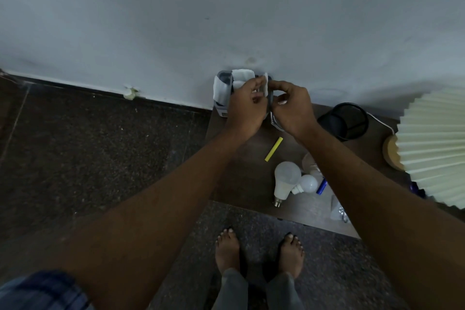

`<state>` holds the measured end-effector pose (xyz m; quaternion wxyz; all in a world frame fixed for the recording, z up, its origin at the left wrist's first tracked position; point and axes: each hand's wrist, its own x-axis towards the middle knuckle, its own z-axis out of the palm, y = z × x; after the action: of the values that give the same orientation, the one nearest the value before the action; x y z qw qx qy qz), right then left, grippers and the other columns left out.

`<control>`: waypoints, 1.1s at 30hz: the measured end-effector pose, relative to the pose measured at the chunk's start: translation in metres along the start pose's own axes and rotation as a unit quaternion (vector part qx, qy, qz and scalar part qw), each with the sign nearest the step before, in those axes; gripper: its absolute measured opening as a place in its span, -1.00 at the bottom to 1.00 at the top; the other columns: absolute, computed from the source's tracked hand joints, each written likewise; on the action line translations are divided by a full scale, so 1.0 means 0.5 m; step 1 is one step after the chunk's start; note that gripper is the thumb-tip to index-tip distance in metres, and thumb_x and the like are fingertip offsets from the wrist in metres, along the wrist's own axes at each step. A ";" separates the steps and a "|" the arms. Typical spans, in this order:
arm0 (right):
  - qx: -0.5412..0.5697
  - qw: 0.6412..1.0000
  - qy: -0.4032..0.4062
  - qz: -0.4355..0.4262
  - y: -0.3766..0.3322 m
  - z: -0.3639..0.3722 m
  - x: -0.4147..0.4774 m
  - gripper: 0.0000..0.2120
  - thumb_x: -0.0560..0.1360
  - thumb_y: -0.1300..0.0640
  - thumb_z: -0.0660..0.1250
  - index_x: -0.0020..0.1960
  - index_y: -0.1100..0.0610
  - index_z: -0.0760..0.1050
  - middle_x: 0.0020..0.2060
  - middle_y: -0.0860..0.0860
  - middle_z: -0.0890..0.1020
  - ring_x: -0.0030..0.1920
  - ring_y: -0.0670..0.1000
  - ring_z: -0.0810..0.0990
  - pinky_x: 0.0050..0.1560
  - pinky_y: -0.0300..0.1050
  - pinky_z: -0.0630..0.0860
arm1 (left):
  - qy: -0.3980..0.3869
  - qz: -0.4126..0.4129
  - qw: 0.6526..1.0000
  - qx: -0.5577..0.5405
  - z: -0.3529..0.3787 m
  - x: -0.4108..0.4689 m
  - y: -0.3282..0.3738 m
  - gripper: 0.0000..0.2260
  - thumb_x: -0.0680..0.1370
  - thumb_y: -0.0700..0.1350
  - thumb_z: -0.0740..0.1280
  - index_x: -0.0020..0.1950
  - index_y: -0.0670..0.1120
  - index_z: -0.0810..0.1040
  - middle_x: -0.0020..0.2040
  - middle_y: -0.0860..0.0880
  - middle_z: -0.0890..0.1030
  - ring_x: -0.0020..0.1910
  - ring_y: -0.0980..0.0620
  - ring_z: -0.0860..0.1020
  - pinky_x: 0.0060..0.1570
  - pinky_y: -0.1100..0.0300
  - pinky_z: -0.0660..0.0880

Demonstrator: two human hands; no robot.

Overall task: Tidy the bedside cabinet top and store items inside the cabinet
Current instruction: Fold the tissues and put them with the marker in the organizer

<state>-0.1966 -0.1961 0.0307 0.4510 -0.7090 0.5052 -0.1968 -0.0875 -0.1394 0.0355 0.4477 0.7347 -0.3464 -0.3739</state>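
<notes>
On the dark brown cabinet top [241,178], against the wall, stands a grey holder [222,93] stuffed with white tissues [241,75]. My left hand [247,106] pinches a white tissue at the holder's top. My right hand [292,106] is beside it, fingers curled at the holder's right edge; what it grips is hidden. Nearer the front lie a yellow stick [273,149], a large white bulb [284,181], a small white bulb [305,184] and a blue pen-like item [321,186].
A black mesh cup [346,121] stands at the back right of the cabinet. A pleated cream lampshade [435,143] on a wooden base [391,151] fills the right side. A clear plastic bag [338,209] lies near the front edge. Dark speckled floor lies left and below, with my bare feet [259,249].
</notes>
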 end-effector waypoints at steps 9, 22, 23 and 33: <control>0.020 0.999 0.022 0.024 -0.020 -0.017 -0.028 -0.64 0.43 0.28 0.41 0.21 0.10 0.64 0.07 -0.09 0.70 -0.11 -0.07 0.69 0.03 0.00 0.65 | 0.013 0.010 1.000 -0.016 -0.015 -0.030 0.011 -0.63 0.57 -0.34 0.31 0.37 -0.18 0.55 0.28 -0.05 0.64 0.24 0.05 0.62 0.24 0.18 0.57; -0.018 1.000 0.004 0.018 0.001 -0.021 -0.134 -0.79 0.47 0.28 0.42 0.09 0.13 0.67 -0.06 -0.07 0.69 -0.08 -0.06 0.67 0.03 -0.09 0.63 | 0.033 -0.018 0.999 0.007 -0.019 -0.137 -0.041 -0.74 0.51 -0.34 0.37 0.17 -0.17 0.67 0.01 -0.04 0.73 0.00 0.12 0.68 0.06 0.35 0.57; -0.033 0.999 0.002 0.022 0.006 -0.019 -0.141 -0.78 0.48 0.28 0.41 0.11 0.13 0.66 -0.07 -0.07 0.68 -0.09 -0.07 0.65 0.03 -0.09 0.62 | 0.032 -0.022 0.999 0.012 -0.014 -0.145 -0.055 -0.75 0.50 -0.34 0.38 0.14 -0.17 0.68 -0.01 -0.06 0.73 -0.01 0.10 0.69 0.06 0.29 0.59; -0.276 0.956 -0.089 0.032 0.069 0.000 -0.156 -0.80 0.51 0.33 0.30 0.09 0.28 0.62 0.03 0.23 0.61 -0.02 0.21 0.62 -0.07 0.01 0.58 | -0.011 -0.087 0.988 0.131 0.039 -0.216 -0.143 -0.82 0.48 -0.27 0.45 0.07 -0.17 0.70 -0.03 -0.08 0.74 -0.04 0.04 0.69 0.09 0.21 0.59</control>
<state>-0.2473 -0.1294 0.0158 0.2864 -0.8038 0.5206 0.0288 -0.1436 -0.0303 -0.0105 0.3099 0.8101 -0.3320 -0.3708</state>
